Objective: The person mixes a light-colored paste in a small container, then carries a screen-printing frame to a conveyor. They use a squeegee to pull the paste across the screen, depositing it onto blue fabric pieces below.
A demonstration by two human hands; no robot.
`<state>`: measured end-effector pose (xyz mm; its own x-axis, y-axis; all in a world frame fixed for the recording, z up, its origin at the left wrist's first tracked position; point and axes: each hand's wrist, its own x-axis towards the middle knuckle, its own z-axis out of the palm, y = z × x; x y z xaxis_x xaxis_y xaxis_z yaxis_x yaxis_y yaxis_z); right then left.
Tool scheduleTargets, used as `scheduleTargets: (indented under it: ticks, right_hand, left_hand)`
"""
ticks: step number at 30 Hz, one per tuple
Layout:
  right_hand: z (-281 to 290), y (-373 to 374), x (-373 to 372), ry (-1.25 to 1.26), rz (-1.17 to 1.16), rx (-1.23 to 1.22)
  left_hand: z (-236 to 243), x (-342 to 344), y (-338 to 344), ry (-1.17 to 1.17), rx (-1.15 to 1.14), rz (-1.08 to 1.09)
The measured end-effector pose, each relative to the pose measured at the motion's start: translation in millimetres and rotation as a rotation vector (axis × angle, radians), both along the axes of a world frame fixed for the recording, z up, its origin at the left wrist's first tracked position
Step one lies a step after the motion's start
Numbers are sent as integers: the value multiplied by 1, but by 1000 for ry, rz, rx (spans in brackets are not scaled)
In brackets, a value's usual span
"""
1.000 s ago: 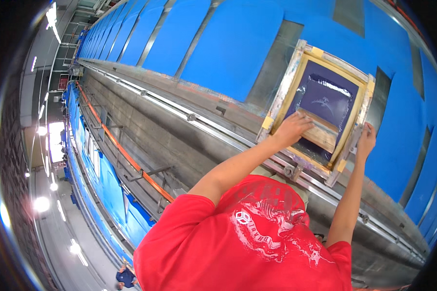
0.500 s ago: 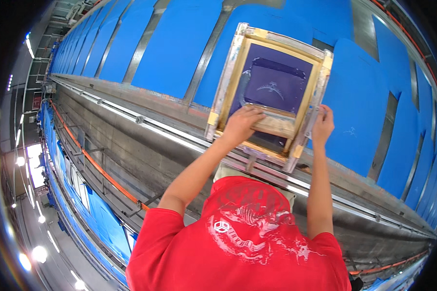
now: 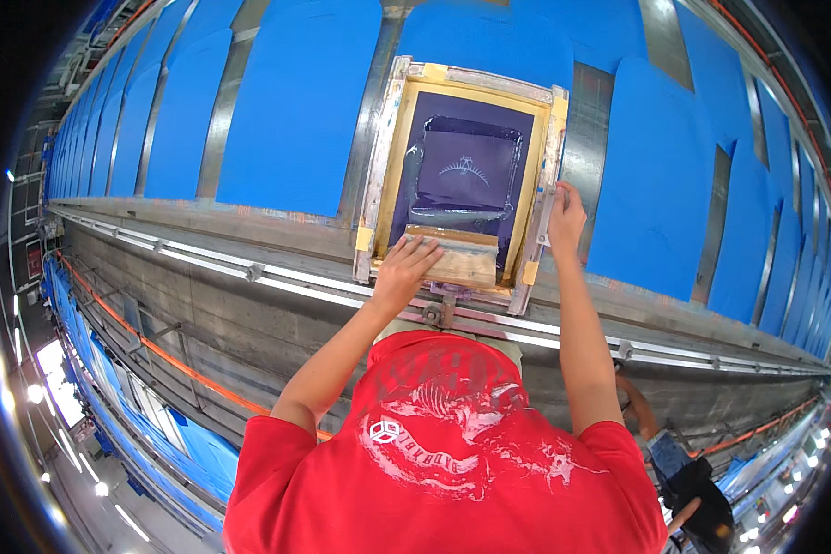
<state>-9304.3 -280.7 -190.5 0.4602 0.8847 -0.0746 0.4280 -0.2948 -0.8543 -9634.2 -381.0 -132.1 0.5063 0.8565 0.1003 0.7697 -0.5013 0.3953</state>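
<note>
A screen-printing frame (image 3: 376, 166) lies over a blue panel, its purple mesh (image 3: 471, 148) marked with a pale curved design inside a band of glossy wet residue. My left hand (image 3: 409, 270) grips a wooden-handled squeegee (image 3: 462, 263) at the near end of the mesh, fingers pressed over its top. My right hand (image 3: 566, 214) has its fingers curled on the frame's right rail, about halfway along.
A long row of blue panels (image 3: 295, 102) on a metal table runs to both sides. A rail (image 3: 323, 291) lines the near edge. An orange pipe (image 3: 194, 369) runs at lower left. Another person (image 3: 683, 499) in dark clothing is at lower right.
The view has turned, so the frame sits more centred and upright. The squeegee has moved down to the mesh's near end under my left hand. Another person has appeared at lower right.
</note>
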Motion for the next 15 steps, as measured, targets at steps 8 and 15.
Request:
scheduleTargets:
  ticks: [8,15]
  right_hand:
    - [100,26,-16,-475,641,224]
    - [59,102,-53,-417,710,189]
  left_hand:
    - [14,26,127,-74,-75,139]
    - [21,42,249,36,-111,78]
